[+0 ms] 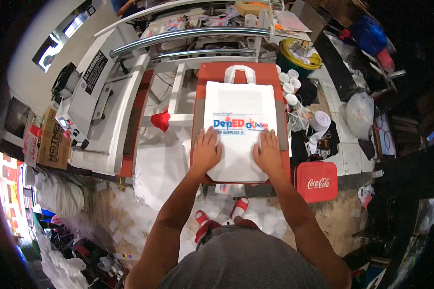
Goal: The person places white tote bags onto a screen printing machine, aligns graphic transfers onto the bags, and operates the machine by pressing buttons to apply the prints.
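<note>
A white fabric bag (pixel 238 99) with looped handles and a red-and-blue print lies flat on a red press platen (pixel 213 72). My left hand (pixel 207 150) rests on the bag's left edge below the print, fingers stretched out. My right hand (pixel 267 152) lies on its right side in the same way, fingers apart. Neither grips anything.
A white heat press (pixel 87 111) stands at left beside a cardboard box (pixel 54 142). A red lid (pixel 316 182), white cups (pixel 290 86) and a yellow-rimmed bucket (pixel 313 60) are at right. Another person's arm (pixel 123 7) shows at the back.
</note>
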`<state>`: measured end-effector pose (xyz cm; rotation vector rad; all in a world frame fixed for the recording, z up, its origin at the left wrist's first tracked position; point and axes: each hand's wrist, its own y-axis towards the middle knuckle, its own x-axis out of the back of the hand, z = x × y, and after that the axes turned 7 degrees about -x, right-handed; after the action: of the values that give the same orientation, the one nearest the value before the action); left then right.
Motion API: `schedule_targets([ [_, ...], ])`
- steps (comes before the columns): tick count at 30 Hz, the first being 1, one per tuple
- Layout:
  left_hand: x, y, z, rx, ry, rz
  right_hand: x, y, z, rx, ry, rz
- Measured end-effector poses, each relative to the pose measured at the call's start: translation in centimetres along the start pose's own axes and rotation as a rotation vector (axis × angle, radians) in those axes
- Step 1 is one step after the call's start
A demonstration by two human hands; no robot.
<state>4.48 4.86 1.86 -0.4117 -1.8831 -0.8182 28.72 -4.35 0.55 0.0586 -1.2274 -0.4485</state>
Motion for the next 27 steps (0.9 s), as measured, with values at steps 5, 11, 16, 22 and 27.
schedule_targets([
  [5,-0.3,-0.4,0.0,0.027,0.054,0.034,-0.1,0.0,-0.1,-0.001,0.016,-0.007],
  [11,-0.9,-0.5,0.3,0.033,0.089,0.017,0.2,-0.1,-0.1,0.033,0.027,-0.027],
  [16,-0.6,-0.5,0.3,0.022,0.085,0.018,0.1,-0.2,-0.1,0.036,0.038,-0.048],
  [22,-1.2,-0.5,0.2,0.016,0.107,-0.001,0.2,-0.2,-0.2,0.016,0.045,-0.036],
  [27,-1.0,-0.2,0.4,0.0,0.087,-0.017,0.5,0.2,-0.3,0.029,0.058,-0.08],
])
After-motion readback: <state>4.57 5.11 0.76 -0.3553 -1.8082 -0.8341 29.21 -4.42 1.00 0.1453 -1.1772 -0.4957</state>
